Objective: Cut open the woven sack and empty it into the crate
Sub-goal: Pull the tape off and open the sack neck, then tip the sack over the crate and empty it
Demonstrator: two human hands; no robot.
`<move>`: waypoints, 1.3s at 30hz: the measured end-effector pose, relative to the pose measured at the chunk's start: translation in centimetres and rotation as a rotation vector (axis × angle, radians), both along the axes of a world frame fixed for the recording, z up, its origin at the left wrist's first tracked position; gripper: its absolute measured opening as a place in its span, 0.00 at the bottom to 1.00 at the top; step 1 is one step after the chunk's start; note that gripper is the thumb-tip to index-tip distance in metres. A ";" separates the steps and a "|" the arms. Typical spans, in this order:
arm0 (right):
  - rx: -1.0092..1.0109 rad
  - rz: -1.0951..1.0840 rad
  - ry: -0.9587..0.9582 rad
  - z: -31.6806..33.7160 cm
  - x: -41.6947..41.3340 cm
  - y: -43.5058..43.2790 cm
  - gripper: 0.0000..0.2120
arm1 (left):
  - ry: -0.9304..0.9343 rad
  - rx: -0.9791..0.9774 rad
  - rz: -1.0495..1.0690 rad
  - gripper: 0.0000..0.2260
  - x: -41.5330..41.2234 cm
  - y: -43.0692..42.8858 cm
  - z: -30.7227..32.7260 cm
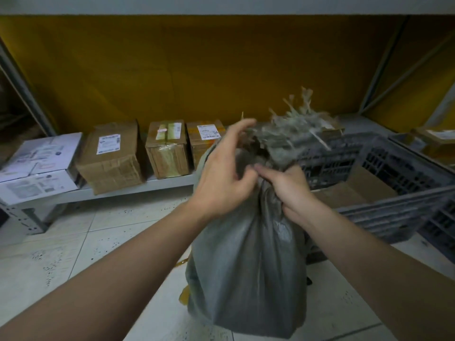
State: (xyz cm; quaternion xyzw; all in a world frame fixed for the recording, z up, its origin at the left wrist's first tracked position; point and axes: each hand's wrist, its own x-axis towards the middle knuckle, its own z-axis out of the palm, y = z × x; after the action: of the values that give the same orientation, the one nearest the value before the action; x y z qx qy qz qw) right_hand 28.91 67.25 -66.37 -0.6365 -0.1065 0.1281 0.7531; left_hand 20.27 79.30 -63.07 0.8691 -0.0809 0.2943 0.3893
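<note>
A grey woven sack [246,262] stands upright on the tiled floor in front of me. Its neck is bunched, and frayed strands stick up from its blurred top. My right hand [290,190] is shut around the gathered neck. My left hand [226,173] sits just left of the sack's top, fingers spread and touching the fabric without gripping it. A dark grey slatted plastic crate [394,168] stands right behind the sack to the right, with flat cardboard lying in its bottom. No cutting tool is visible.
A low grey shelf [110,190] along the yellow wall carries a white box [39,163] and several taped cardboard boxes [113,156]. More cardboard lies at the far right. A second dark crate edge shows at the right border. Bare tiled floor extends to the left.
</note>
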 end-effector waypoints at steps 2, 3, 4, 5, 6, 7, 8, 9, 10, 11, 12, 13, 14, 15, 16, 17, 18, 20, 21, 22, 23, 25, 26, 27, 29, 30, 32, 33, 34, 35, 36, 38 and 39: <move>0.028 -0.030 0.030 1.0 0.3 -0.2 0.10 | 0.097 0.029 -0.014 0.42 -0.4 2.1 -2.0; 0.041 -0.049 0.058 1.4 0.5 -0.5 0.10 | 0.168 0.031 0.014 0.47 -0.9 3.1 -3.2; 0.072 -0.050 0.082 1.6 0.8 -0.6 0.11 | 0.244 0.003 0.072 0.51 -1.5 3.7 -4.1; 0.105 -0.032 0.103 1.8 1.2 -0.7 0.12 | 0.324 -0.078 0.131 0.55 -2.0 4.1 -5.0; 0.118 -0.013 0.120 1.7 1.5 -0.8 0.12 | 0.394 -0.221 0.156 0.58 -2.4 4.1 -5.6; 0.126 -0.006 0.142 1.6 1.7 -0.8 0.12 | 0.447 -0.403 0.144 0.59 -2.6 4.0 -6.0; 0.134 -0.007 0.165 1.4 1.9 -0.8 0.12 | 0.493 -0.566 0.105 0.58 -2.5 3.8 -6.3; 0.149 0.000 0.189 1.3 1.9 -0.7 0.13 | 0.548 -0.656 0.061 0.56 -2.2 3.5 -6.5; 0.167 0.022 0.214 1.2 1.9 -0.7 0.14 | 0.599 -0.666 0.036 0.52 -1.8 3.0 -6.6; 0.184 0.060 0.232 1.1 1.7 -0.6 0.14 | 0.624 -0.647 0.030 0.47 -1.2 2.3 -6.7; 0.182 0.102 0.236 0.8 1.5 -0.4 0.15 | 0.615 -0.642 0.041 0.40 -0.6 1.8 -6.8; 0.166 0.131 0.222 0.5 1.3 -0.3 0.14 | 0.585 -0.679 0.059 0.31 0.2 1.3 -6.9; 0.135 0.148 0.174 0.2 0.9 -0.2 0.14 | 0.545 -0.746 0.080 0.20 0.8 0.7 -6.7; 0.077 0.151 0.085 -0.3 0.8 -0.1 0.16 | 0.508 -0.822 0.091 0.12 1.3 0.3 -6.5; -0.016 0.146 -0.029 -0.8 0.8 -0.3 0.20 | 0.471 -0.891 0.098 0.07 1.7 0.0 -6.1; -0.133 0.143 -0.145 -1.3 0.8 -0.4 0.25 | 0.435 -0.939 0.095 0.08 2.1 -0.3 -5.6; -0.249 0.167 -0.235 -1.9 0.8 -0.6 0.29 | 0.398 -0.948 0.077 0.10 2.3 -0.4 -5.3; -0.417 0.293 -0.270 -3.3 0.7 -0.6 0.32 | 0.352 -0.853 0.004 0.13 2.4 -0.7 -4.5; -0.451 0.358 -0.237 -4.0 0.4 -0.7 0.30 | 0.351 -0.769 -0.046 0.14 2.4 -0.9 -4.0; -0.456 0.393 -0.202 -4.4 -0.1 -0.5 0.26 | 0.370 -0.654 -0.096 0.13 2.4 -1.0 -3.6; -0.442 0.377 -0.144 -4.8 -0.3 -0.3 0.20 | 0.394 -0.525 -0.139 0.13 2.2 -1.1 -3.2; -0.336 0.233 -0.027 -4.8 0.0 0.3 0.12 | 0.407 -0.335 -0.189 0.18 2.0 -0.9 -2.7; -0.228 0.153 0.002 -4.6 0.2 0.7 0.10 | 0.408 -0.331 -0.186 0.21 1.8 -0.7 -2.6; -0.125 0.105 0.040 -4.1 0.5 1.1 0.11 | 0.398 -0.368 -0.166 0.24 1.4 -0.4 -2.4; 0.007 0.041 0.101 -2.5 1.0 1.5 0.14 | 0.307 -0.487 -0.141 0.28 0.7 0.9 -2.4; 0.037 -0.007 0.139 -1.5 1.3 1.4 0.15 | 0.260 -0.553 -0.124 0.29 0.4 1.9 -2.7; 0.110 -0.074 0.200 0.4 2.4 0.9 0.14 | 0.264 -0.627 -0.091 0.31 -0.4 4.0 -3.7; 0.162 -0.074 0.229 1.2 2.9 0.5 0.14 | 0.334 -0.637 -0.102 0.32 -0.8 4.7 -4.4; 0.200 -0.052 0.247 2.0 3.2 0.1 0.14 | 0.428 -0.670 -0.123 0.30 -1.2 5.4 -5.1; 0.226 -0.031 0.257 2.6 3.5 -0.2 0.13 | 0.488 -0.747 -0.143 0.27 -1.3 5.9 -5.6; 0.247 -0.011 0.262 2.9 3.9 -0.4 0.13 | 0.501 -0.905 -0.143 0.25 -1.4 6.6 -5.9; 0.288 0.045 0.279 3.8 4.5 -1.0 0.13 | 0.433 -1.290 -0.085 0.27 -1.3 8.0 -6.6; 0.320 0.053 0.293 4.3 5.0 -1.4 0.14 | 0.431 -1.344 -0.023 0.29 -1.3 8.4 -6.6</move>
State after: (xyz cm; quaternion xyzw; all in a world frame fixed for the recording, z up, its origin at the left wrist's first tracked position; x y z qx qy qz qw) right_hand 33.88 65.85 -62.03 -0.4804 -0.0314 0.2204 0.8483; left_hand 19.01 87.71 -69.71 0.4787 0.1880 0.0979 0.8520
